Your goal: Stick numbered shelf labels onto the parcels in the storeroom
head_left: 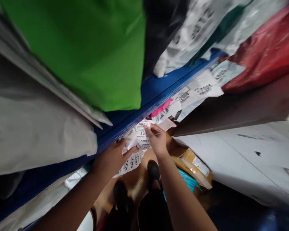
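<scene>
My left hand is closed around a crumpled sheet of white number labels, printed with figures such as 4008 and 4009. My right hand pinches the top of the same sheet near a label reading 4001, right at the edge of a blue shelf rail. Both forearms reach up from the bottom of the view. More white number labels are stuck along the rail further right.
Parcels in plastic mailers fill the shelf above: a green one, grey ones, a red one, white printed ones. A large white parcel lies at right. Below are brown parcels and my black shoes.
</scene>
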The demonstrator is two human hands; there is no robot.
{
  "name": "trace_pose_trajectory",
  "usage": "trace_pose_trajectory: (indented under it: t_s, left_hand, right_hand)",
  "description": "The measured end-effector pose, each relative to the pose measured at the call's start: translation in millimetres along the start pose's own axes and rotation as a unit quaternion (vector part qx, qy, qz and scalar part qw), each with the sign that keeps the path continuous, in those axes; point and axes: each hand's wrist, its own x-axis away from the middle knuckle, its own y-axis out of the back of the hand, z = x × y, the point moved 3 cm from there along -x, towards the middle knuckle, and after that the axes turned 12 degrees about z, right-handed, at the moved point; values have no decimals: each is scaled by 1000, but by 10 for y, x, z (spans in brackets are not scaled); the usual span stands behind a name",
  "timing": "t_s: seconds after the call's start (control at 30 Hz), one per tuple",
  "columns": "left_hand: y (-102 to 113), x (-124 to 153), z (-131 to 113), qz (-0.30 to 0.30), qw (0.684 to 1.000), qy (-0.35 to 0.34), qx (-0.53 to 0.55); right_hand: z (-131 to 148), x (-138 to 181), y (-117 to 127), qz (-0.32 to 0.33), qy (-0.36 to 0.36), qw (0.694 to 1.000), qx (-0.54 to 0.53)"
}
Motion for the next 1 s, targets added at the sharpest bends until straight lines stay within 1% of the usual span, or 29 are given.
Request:
trace_pose_trajectory:
  t_s: [0.07, 0.17, 0.27, 0.33, 0.4, 0.57, 0.63, 0.7, 0.73, 0.77, 0.8, 0.87, 0.93, 1.0]
  left_hand:
    - [-48, 29, 11, -4, 1000, 18, -11]
    - [-143, 63, 27, -18, 999, 26, -20]
    - [-215, 89, 36, -44, 998, 38, -14]
    - [-234, 96, 30, -52, 997, 49, -7]
    - [-227, 94, 16, -44, 997, 60, -5]
    - [-125, 106, -45, 2, 997, 75, 24]
    - [-82, 149, -100, 13, 996, 64, 67]
    - [-50, 206, -177, 8, 988, 39, 152]
    - [-41, 233, -217, 2, 977, 27, 212]
    - [-39, 254, -252, -5, 959, 22, 281]
    - [-46, 266, -279, -10, 936, 31, 352]
    - [-89, 255, -319, -14, 876, 82, 475]
    - [-148, 199, -365, -23, 817, 133, 560]
    - [-210, 104, -431, -40, 757, 145, 636]
  right_hand:
    - [-16, -11, 45, 8, -25, 1000, -15]
    - [10, -36, 84, 25, -47, 998, -35]
    - [11, -72, 95, 34, -69, 996, -41]
    - [-4, -85, 87, 36, -81, 995, -48]
    - [-15, -90, 71, 37, -94, 994, -49]
    - [46, -78, 68, 43, -135, 988, -61]
    - [113, -30, 114, 43, -149, 985, -71]
    - [195, 66, 182, 56, -156, 983, -73]
    - [235, 132, 216, 72, -160, 981, -77]
    - [270, 205, 248, 91, -168, 978, -85]
    - [301, 281, 276, 112, -178, 973, -95]
    - [346, 420, 319, 148, -201, 962, -114]
    - [374, 514, 347, 165, -216, 955, -120]
    - [396, 557, 354, 176, -222, 951, -121]
